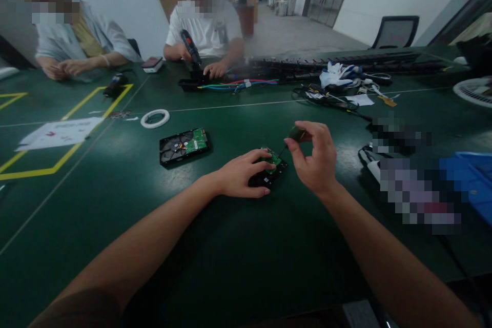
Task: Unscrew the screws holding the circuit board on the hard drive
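Note:
A hard drive with a green circuit board (pixel 277 163) lies on the green table in front of me. My left hand (pixel 248 171) rests over its left part, fingers spread across it, hiding much of the casing. In my right hand (pixel 315 156) is a screwdriver (pixel 296 134), its dark handle pinched between thumb and fingers and its thin shaft slanting down to the board's upper right edge. Whether the tip sits in a screw is too small to tell. Farther left, a second hard drive (pixel 184 147) lies with its board facing up, touched by neither hand.
Behind the second drive lies a white tape roll (pixel 155 118). Papers (pixel 59 132) lie at the left. Across the table, a person holds a power screwdriver (pixel 191 47) near coloured wires (pixel 234 85); another person sits left. White gloves (pixel 340 76), cables and a blue tray (pixel 469 182) occupy the right.

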Tool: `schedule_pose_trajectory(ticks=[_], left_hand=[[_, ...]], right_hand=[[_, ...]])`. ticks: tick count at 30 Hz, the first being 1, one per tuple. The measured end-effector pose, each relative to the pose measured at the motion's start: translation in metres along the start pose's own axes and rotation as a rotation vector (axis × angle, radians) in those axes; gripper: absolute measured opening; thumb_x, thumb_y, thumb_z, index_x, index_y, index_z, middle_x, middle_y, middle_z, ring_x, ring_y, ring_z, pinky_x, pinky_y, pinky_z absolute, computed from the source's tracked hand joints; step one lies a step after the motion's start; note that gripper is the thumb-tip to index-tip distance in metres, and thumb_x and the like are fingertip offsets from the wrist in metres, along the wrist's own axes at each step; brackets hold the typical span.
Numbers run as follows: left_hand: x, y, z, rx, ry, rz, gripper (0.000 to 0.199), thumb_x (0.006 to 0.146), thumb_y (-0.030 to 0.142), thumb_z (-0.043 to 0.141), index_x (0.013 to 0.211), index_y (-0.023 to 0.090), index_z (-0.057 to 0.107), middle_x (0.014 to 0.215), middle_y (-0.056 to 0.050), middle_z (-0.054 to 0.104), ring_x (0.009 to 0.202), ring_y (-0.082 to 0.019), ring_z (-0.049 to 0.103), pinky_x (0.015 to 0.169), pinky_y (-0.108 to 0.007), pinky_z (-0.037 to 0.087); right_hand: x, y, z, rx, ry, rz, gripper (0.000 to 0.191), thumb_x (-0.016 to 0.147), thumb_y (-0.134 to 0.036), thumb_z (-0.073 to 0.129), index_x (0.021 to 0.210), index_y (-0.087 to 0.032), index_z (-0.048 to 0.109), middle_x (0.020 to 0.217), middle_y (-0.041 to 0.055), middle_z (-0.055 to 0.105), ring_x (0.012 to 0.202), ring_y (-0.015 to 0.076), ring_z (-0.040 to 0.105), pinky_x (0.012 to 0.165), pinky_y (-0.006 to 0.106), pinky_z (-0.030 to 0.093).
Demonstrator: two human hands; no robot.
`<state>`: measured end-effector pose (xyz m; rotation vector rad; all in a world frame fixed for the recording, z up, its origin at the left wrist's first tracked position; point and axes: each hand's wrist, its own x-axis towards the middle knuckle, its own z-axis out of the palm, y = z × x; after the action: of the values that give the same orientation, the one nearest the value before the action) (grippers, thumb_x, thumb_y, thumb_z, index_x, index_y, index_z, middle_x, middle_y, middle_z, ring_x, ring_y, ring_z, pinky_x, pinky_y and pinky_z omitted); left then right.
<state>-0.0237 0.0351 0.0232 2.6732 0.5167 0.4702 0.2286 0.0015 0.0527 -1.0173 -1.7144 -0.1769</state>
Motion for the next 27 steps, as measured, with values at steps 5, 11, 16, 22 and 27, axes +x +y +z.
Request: schedule_pose_trajectory(ticks=[5, 11, 16, 22, 27], left_hand=[[-0.0002, 0.0002, -0.0001, 0.011, -0.001, -0.005, 0.068, 0.097, 0.058, 0.076, 0.151, 0.021, 0.060, 0.164, -0.020, 0.047, 0.156, -0.042, 0.046, 0.127, -0.061, 0.046], [-0.0005, 0.0009, -0.0002, -0.004, 0.009, 0.001, 0.069, 0.096, 0.058, 0.077, 0.151, 0.020, 0.060, 0.165, -0.021, 0.046, 0.155, -0.043, 0.048, 0.126, -0.063, 0.046], [0.0001, 0.0006, 0.0005, -0.017, 0.015, 0.004, 0.068, 0.095, 0.057, 0.077, 0.151, 0.022, 0.061, 0.165, -0.020, 0.047, 0.154, -0.044, 0.048, 0.125, -0.064, 0.046], [0.0000, 0.0004, 0.0007, -0.011, 0.020, 0.005, 0.068, 0.096, 0.058, 0.077, 0.149, 0.020, 0.062, 0.164, -0.021, 0.048, 0.155, -0.043, 0.048, 0.126, -0.063, 0.046], [-0.0006, -0.0006, 0.0009, -0.002, 0.009, 0.005, 0.069, 0.096, 0.060, 0.076, 0.150, 0.020, 0.061, 0.164, -0.021, 0.047, 0.155, -0.043, 0.047, 0.127, -0.062, 0.045]], right_hand=[[-0.0007, -0.0022, -0.0001, 0.055, -0.055, -0.018, 0.048, 0.106, -0.017, 0.058, 0.151, -0.034, 0.056, 0.136, 0.0088, 0.069, 0.113, 0.0265, 0.072, 0.095, 0.049, 0.066], [0.0015, -0.0045, -0.0004, 0.049, -0.008, -0.020, 0.041, 0.101, -0.022, 0.071, 0.140, -0.033, 0.063, 0.121, 0.0075, 0.065, 0.105, 0.0254, 0.069, 0.086, 0.047, 0.069], [-0.0054, 0.0026, 0.0042, 0.166, -0.059, 0.037, 0.051, 0.106, -0.017, 0.058, 0.153, -0.034, 0.053, 0.140, 0.0101, 0.065, 0.113, 0.0268, 0.074, 0.094, 0.050, 0.069], [-0.0029, -0.0018, 0.0019, 0.101, -0.056, -0.022, 0.054, 0.102, -0.020, 0.066, 0.153, -0.035, 0.056, 0.138, 0.0096, 0.064, 0.121, 0.0289, 0.069, 0.093, 0.049, 0.069], [0.0007, -0.0050, -0.0013, 0.036, -0.016, -0.019, 0.046, 0.101, -0.021, 0.070, 0.145, -0.034, 0.062, 0.124, 0.0076, 0.066, 0.110, 0.0265, 0.069, 0.087, 0.046, 0.069]])
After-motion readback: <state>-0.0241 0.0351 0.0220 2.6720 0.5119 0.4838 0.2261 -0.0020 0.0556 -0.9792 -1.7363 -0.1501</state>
